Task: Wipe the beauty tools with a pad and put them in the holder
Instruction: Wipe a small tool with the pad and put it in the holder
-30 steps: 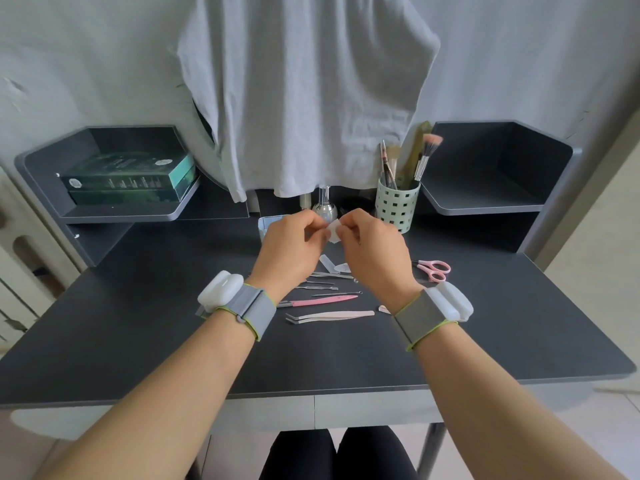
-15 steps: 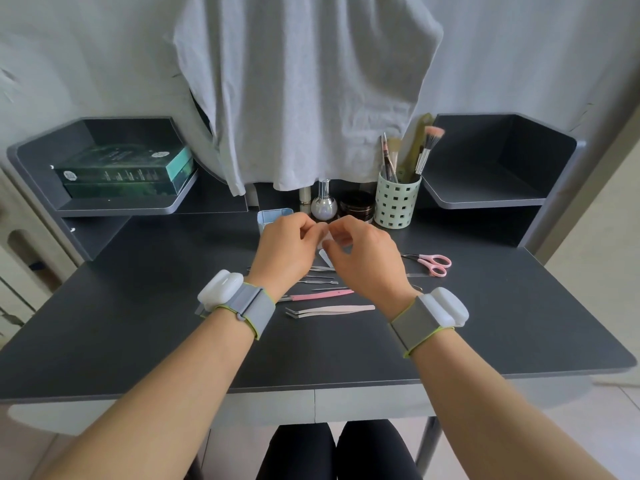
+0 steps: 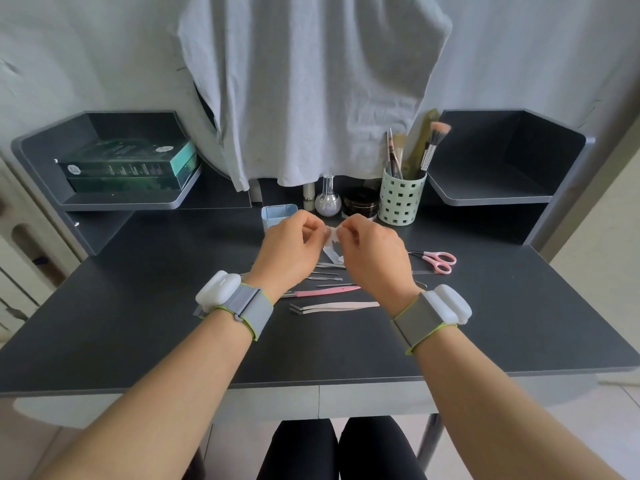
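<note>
My left hand (image 3: pixel 291 249) and my right hand (image 3: pixel 372 252) are raised together over the middle of the dark desk (image 3: pixel 138 306), both pinching a small white pad (image 3: pixel 333 234) between their fingertips. Below them lie several beauty tools: pale tweezers (image 3: pixel 334 306), a pink-handled tool (image 3: pixel 322 291), thin metal tools (image 3: pixel 327 276) and pink scissors (image 3: pixel 438 260) to the right. The pale green perforated holder (image 3: pixel 400 202) stands at the back right with brushes in it.
A small light-blue box (image 3: pixel 275 214) sits behind my left hand. A round glass bottle (image 3: pixel 328 202), a slim tube (image 3: pixel 308 197) and a dark jar (image 3: pixel 360 204) stand beside the holder. Green boxes (image 3: pixel 128 164) fill the left shelf. A grey cloth (image 3: pixel 311 88) hangs above.
Both hands stayed together at the desk's middle, working the white pad between the fingertips. The view shifted slightly; the tools on the desk have not moved.
</note>
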`<control>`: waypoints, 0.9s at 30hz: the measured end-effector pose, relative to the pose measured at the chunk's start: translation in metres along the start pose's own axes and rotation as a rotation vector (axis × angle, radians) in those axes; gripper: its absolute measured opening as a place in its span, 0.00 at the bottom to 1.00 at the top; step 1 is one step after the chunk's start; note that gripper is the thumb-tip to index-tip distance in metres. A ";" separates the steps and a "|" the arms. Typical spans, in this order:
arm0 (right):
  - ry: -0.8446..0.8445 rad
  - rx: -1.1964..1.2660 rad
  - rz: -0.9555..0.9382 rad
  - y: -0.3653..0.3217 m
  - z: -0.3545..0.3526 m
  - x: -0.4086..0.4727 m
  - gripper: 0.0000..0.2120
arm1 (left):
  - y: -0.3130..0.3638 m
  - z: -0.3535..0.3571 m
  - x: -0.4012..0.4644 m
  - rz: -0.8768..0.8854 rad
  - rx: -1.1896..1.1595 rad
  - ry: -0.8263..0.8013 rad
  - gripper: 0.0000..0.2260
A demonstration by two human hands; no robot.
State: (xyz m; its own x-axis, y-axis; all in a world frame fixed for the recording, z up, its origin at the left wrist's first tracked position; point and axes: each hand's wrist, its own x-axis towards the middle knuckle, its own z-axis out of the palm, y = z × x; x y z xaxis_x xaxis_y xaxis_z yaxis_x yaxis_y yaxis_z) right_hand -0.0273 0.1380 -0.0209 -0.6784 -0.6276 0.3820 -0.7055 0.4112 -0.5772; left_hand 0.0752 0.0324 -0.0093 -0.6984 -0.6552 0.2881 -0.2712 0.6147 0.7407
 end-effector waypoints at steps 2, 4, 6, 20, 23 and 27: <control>-0.002 -0.012 0.002 0.000 0.001 0.000 0.11 | -0.001 0.001 -0.001 0.021 0.012 -0.026 0.06; 0.000 -0.012 0.000 0.001 0.002 0.000 0.11 | -0.002 0.002 -0.001 0.030 0.023 -0.032 0.06; 0.004 -0.008 -0.003 0.002 0.002 0.001 0.12 | -0.003 0.003 -0.001 0.028 0.035 -0.049 0.06; -0.040 0.114 -0.061 0.004 0.001 -0.004 0.14 | 0.003 0.009 0.001 -0.105 -0.013 -0.079 0.11; -0.043 0.161 0.000 0.004 0.001 0.000 0.09 | 0.003 0.011 -0.001 -0.119 -0.047 -0.137 0.11; -0.035 0.223 0.053 0.005 -0.002 0.001 0.09 | 0.003 0.013 -0.002 -0.133 -0.051 -0.183 0.11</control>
State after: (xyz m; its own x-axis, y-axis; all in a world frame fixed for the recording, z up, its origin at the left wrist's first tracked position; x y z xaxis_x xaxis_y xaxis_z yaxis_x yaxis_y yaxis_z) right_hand -0.0322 0.1409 -0.0220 -0.7027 -0.6335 0.3238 -0.6040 0.2906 -0.7422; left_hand 0.0671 0.0416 -0.0152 -0.7683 -0.6357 0.0741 -0.3384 0.5018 0.7961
